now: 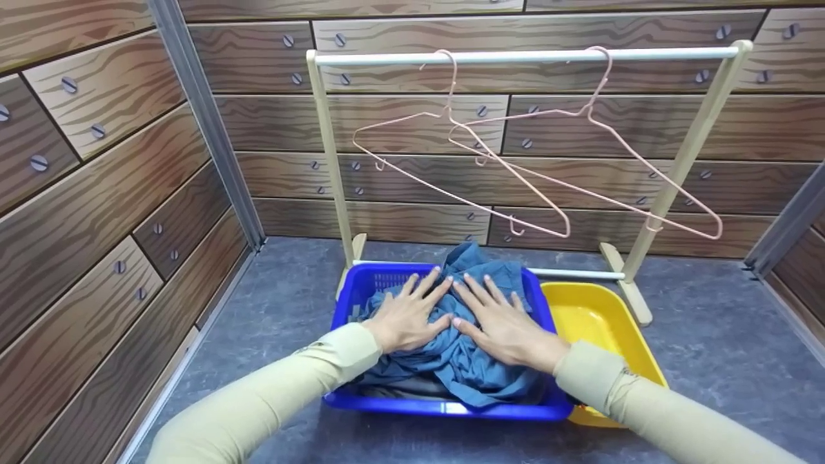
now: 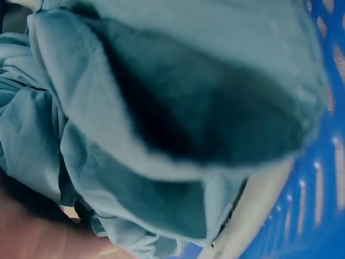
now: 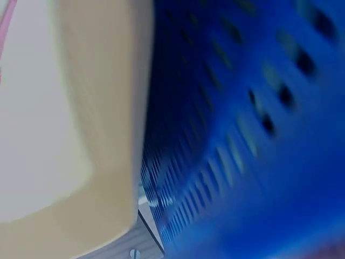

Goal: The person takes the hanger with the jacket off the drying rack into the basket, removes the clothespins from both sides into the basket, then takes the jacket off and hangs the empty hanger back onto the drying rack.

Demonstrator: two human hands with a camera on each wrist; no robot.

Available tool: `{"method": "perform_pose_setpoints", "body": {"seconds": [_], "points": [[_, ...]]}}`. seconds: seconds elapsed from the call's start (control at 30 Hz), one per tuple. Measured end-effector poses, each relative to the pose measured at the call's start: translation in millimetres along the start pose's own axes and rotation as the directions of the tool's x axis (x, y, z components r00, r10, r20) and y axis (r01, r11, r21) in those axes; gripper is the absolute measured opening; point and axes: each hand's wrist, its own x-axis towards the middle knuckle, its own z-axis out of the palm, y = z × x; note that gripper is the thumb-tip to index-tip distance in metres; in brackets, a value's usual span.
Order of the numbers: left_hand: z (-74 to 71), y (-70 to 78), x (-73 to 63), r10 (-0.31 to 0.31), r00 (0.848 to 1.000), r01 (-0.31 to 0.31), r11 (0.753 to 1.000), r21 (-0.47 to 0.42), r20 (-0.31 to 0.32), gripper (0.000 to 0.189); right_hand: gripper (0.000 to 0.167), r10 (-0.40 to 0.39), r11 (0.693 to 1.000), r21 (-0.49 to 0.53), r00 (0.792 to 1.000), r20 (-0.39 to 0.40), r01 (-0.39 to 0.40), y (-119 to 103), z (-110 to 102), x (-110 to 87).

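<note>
A heap of blue cloth (image 1: 474, 367), looking like a garment, fills the blue plastic basket (image 1: 445, 409) in the head view. My left hand (image 1: 407, 317) lies on the cloth with fingers spread. Beside it, my right hand (image 1: 506, 325) rests on the same heap, fingers also spread, the two thumbs close together. Loose folds of the cloth (image 2: 91, 102) fill much of the left wrist view, next to the slotted basket wall (image 2: 318, 199). In the right wrist view, the basket's slotted wall (image 3: 226, 156) shows close up and blurred.
Behind the basket stands a rack with a white top bar (image 1: 515, 57). One pink hanger (image 1: 438, 188) and a second pink hanger (image 1: 686, 192) hang from it. A yellow tray (image 1: 635, 335) sits right of the basket, partly under my right sleeve. Wood-patterned walls (image 1: 399, 122) enclose the grey surface (image 1: 264, 309).
</note>
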Motion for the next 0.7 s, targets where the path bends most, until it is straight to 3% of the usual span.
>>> {"method": "perform_pose_setpoints", "body": {"seconds": [0.27, 0.7], "points": [[13.7, 5.2, -0.4, -0.02, 0.997, 0.017, 0.999, 0.032, 0.075, 0.067, 0.071, -0.009, 1.0, -0.016, 1.0, 0.025, 0.01, 4.8, 11.7, -3.5], [25.3, 11.4, -1.7, -0.005, 0.998, 0.0, 0.997, 0.083, 0.063, 0.066, 0.071, -0.014, 1.0, -0.025, 0.999, 0.031, 0.015, 10.9, 25.2, -12.2]]}}
